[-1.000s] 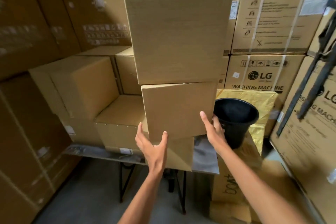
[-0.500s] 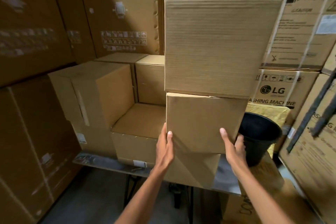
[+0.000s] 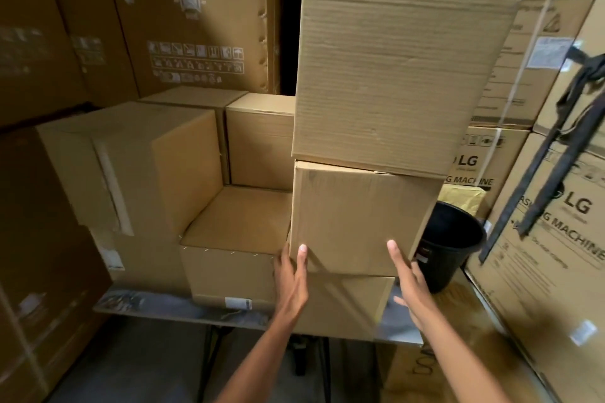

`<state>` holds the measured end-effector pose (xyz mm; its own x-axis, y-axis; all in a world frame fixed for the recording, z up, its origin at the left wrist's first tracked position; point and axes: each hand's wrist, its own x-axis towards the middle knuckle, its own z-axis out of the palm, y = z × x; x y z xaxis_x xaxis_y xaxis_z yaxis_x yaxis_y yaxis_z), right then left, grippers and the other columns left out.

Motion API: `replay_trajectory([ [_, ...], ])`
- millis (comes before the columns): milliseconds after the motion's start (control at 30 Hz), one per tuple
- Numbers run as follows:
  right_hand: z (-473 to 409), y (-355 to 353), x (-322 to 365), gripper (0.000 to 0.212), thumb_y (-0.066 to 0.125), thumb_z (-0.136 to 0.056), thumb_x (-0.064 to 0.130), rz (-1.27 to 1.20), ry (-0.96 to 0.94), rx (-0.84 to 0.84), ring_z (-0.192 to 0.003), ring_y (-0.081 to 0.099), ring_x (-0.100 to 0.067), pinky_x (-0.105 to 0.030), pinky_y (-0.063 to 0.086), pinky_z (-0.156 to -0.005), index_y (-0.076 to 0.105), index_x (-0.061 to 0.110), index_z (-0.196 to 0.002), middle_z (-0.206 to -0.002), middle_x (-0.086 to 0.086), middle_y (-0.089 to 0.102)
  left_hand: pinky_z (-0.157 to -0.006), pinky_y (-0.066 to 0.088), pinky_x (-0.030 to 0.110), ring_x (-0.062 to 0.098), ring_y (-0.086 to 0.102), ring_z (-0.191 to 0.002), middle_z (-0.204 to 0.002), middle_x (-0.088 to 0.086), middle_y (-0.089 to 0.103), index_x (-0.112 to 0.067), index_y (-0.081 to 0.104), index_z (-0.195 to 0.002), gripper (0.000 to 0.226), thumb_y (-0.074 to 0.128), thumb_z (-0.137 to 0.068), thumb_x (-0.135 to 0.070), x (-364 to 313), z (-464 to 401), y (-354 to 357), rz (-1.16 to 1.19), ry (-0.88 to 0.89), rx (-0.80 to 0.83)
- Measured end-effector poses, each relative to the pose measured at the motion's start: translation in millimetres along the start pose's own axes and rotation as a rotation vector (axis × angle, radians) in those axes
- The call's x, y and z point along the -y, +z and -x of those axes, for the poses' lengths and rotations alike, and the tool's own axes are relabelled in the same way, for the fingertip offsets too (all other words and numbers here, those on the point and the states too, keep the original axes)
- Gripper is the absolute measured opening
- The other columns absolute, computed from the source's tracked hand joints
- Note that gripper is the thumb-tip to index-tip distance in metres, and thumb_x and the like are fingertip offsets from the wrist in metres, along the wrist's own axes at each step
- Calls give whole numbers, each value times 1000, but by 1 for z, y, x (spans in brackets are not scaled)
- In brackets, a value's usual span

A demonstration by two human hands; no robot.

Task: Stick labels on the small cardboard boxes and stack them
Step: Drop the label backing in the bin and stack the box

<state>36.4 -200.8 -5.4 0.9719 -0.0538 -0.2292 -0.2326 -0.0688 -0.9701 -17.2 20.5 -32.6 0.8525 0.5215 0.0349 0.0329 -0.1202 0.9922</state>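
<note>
Stack: three cardboard boxes, middle box clasped.
Left hand: flat, fingers straight against its left side.
Right hand: flat, likewise on its right corner.
Bucket: one, black.

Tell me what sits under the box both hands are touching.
The middle box rests on another cardboard box, which stands on the table. That lower box's top is covered.

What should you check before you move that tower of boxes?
1. Left hand on the middle box: ok, fingers flat at its lower left corner.
2. Right hand on it: ok, at the lower right.
3. Top box sits square: not ok, it overhangs to the right.
4. Black bucket clear of the stack: cannot tell, very close.
5. Label on the middle box: cannot tell, none on the visible face.
</note>
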Motion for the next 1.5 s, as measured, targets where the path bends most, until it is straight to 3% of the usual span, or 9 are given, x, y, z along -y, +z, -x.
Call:
replay_trajectory([
  [100,1,5,-2,148,74,-50,91,-83,36,74,-151,28,-35,-63,36,-114,-2,32,-163,-171,1,15,-120,31,56,26,35,-147,-160,9,36,-23,30,-159,103,28,-82,-91,6,-2,2,-11,23,-19],
  [333,-8,0,-9,113,76,-78,56,-103,8,61,-149,31,-37,-60,34,-117,6,29,-163,-167,-3,23,-125,19,47,23,21,-153,-168,3,17,-25,13,-163,76,36,-99,-59,10,7,6,-73,51,66],
  [500,-15,-9,-14,141,87,-57,69,-86,10,4,-150,30,-37,-59,35,-116,3,31,-163,-168,-3,22,-123,20,45,22,17,-154,-169,0,13,-27,12,-163,71,39,-103,-55,17,-4,13,-136,75,146],
  [700,-14,-7,-5,101,79,-84,44,-122,-51,-10,-145,38,-36,-57,37,-116,18,21,-162,-162,-10,36,-124,27,44,22,28,-151,-165,4,29,-20,21,-162,66,45,-105,-44,15,-31,15,-209,115,188],
  [1000,-24,-6,15,96,85,-74,52,-113,-23,-43,-136,49,-32,-57,40,-114,39,21,-152,-148,-4,54,-113,45,50,21,49,-137,-148,3,51,-20,35,-155,56,55,-103,-29,10,-73,25,-253,146,303],
  [1100,-34,-9,20,111,91,-56,68,-37,11,-48,-128,56,-28,-54,46,-106,45,25,-148,-138,3,61,-107,49,45,23,58,-126,-136,3,60,-19,42,-149,50,57,-103,-27,-2,-81,24,-300,199,291],
  [1200,-52,-11,20,99,93,-49,70,-24,-18,-103,-112,65,-20,-46,54,-93,57,25,-130,-122,6,70,-109,46,43,20,54,-127,-138,1,57,-19,40,-153,58,62,-100,-25,-12,-88,24,-307,267,199],
  [1367,-97,-14,11,96,93,-38,76,22,-67,-120,-106,71,-15,-47,56,-99,63,31,-117,-112,11,75,-89,44,21,15,65,-110,-122,-2,70,-25,45,-151,57,66,-99,-22,-24,-96,29,-237,342,143],
  [1500,-125,-14,14,101,91,-35,79,64,-47,-124,-107,70,-16,-46,57,-98,64,30,-118,-110,11,75,-86,48,25,26,65,-100,-117,13,72,-23,45,-152,55,63,-101,-19,-29,-105,37,-235,322,145],
])
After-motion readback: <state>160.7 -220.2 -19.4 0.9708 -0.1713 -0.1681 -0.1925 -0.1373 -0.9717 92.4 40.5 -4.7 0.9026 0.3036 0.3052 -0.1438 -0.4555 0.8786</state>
